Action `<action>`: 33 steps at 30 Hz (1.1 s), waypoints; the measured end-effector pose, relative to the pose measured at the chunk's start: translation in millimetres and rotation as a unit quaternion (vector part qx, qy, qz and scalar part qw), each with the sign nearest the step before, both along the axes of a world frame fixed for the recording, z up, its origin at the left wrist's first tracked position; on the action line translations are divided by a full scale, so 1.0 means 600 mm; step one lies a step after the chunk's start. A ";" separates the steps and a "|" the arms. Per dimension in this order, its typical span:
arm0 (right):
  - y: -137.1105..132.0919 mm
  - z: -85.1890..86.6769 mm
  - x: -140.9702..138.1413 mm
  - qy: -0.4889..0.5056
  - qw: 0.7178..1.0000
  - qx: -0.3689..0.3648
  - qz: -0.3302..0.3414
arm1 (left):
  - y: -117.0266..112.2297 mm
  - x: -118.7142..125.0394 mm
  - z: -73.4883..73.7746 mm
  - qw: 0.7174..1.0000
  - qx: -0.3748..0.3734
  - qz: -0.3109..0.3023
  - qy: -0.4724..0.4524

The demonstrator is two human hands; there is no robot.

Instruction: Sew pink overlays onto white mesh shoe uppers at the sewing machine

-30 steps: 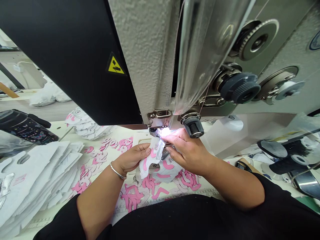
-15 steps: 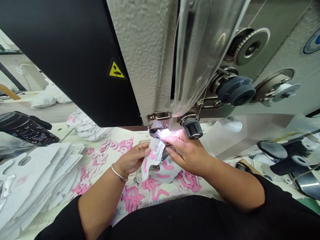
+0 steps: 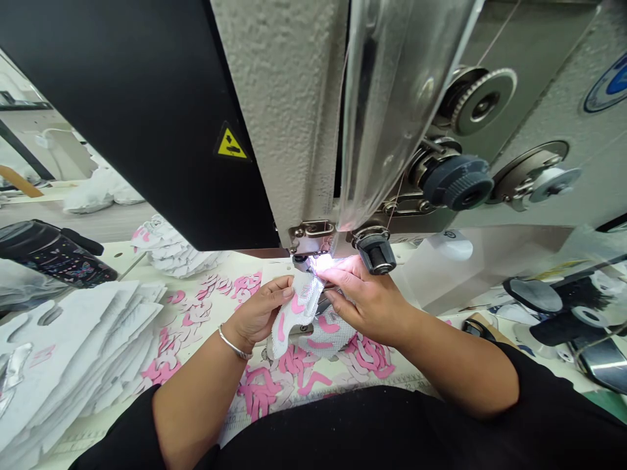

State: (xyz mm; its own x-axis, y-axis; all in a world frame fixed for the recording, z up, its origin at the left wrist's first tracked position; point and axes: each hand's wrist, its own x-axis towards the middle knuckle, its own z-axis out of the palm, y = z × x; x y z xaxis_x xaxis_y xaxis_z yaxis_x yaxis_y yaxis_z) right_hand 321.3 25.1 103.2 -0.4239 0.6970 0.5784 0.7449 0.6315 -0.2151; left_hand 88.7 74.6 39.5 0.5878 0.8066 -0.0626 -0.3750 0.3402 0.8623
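A white mesh fabric piece with pink trim (image 3: 294, 313) lies under the lit needle foot (image 3: 313, 260) of a sewing machine (image 3: 294, 117). My left hand (image 3: 259, 310), with a silver bracelet at the wrist, pinches the piece's left edge between thumb and fingers. Against the piece's right side, just below the needle, my right hand (image 3: 365, 297) presses with closed fingers. The lamp glare hides the needle point.
Pink and white cut shapes (image 3: 274, 378) litter the table in front of me. A stack of white fabric pieces (image 3: 73, 352) sits at the left, another pile (image 3: 171, 248) behind it. A dark patterned bottle (image 3: 49, 251) lies far left. Black thread spools (image 3: 553, 307) stand at right.
The fabric piece has turned slightly under the needle, its lower end swinging left. My left hand has crept up toward the needle. The view tilted a little.
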 end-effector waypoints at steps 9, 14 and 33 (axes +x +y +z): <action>0.000 0.000 0.000 -0.005 1.000 0.007 -0.009 | -0.003 0.006 0.007 1.000 0.004 0.002 -0.001; 0.000 -0.001 -0.001 0.000 1.000 0.013 -0.006 | -0.004 0.007 0.010 1.000 0.009 -0.007 0.001; -0.001 -0.004 0.001 0.004 1.000 0.018 -0.008 | 0.002 0.001 -0.005 0.999 0.017 0.001 0.029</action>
State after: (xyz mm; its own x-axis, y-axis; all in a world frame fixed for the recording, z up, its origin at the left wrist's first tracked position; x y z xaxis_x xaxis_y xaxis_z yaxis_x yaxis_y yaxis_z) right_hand 321.7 24.5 100.6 -0.4085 0.6816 0.6071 0.7531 0.6275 -0.1977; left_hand 89.6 75.8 36.7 0.5825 0.8100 -0.0686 -0.3242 0.3089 0.8941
